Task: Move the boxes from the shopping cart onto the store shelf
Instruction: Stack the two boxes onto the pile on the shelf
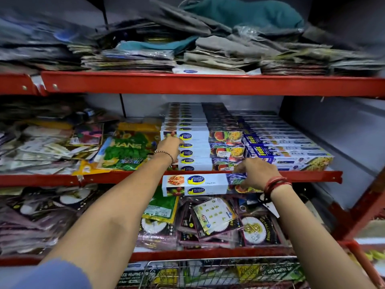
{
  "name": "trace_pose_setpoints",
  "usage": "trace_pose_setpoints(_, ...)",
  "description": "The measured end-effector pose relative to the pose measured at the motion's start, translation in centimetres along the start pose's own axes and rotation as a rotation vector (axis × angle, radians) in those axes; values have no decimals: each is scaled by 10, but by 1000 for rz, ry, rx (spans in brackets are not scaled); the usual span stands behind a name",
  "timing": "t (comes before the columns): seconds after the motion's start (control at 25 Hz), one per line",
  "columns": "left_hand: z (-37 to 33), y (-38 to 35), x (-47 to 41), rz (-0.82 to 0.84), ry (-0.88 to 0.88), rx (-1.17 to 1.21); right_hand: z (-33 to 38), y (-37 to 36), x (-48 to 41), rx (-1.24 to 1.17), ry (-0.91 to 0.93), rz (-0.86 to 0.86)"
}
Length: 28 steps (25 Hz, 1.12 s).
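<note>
1. While many cling film boxes already sit in a stack [187,142] on the middle shelf [312,176], the job looks well along but not done.
2. The right hand [255,171] is closed on the right end of two long boxes [198,184], held flat just in front of the shelf edge, below the stack.
3. The left hand [168,146] rests on the left end of the stack, fingers bent against it. It holds nothing.
4. More blue boxes [291,151] lie in rows just right of the stack.
5. The shopping cart [218,270] is at the bottom. Through its wire you can see more packs [133,275], so I think some are left to move.
</note>
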<state>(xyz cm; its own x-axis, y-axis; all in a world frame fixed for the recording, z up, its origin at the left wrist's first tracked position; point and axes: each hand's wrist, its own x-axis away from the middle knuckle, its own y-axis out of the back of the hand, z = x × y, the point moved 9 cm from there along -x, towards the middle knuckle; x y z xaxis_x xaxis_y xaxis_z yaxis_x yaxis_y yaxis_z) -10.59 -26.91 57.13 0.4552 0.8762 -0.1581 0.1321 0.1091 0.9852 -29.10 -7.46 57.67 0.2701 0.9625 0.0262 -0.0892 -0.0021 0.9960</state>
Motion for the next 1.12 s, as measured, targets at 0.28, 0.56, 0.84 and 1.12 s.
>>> trace_pose_setpoints(0.28, 6, 6, -11, -125, 26, -20, 0, -5, -15, -7, -5, -21)
trace_pose_setpoints(0.56, -11, 55, 34, -105, -113, -29, 3, -7, -17, -19, -17, -28)
trace_pose_setpoints(0.84, -20, 59, 108, 138, -247, -189, 14, 9, -22, -58, 40, -54)
trace_pose_setpoints(1.12, -6, 82, 56, -107, -137, -98, 22, 59, -70, -111, 90, -250)
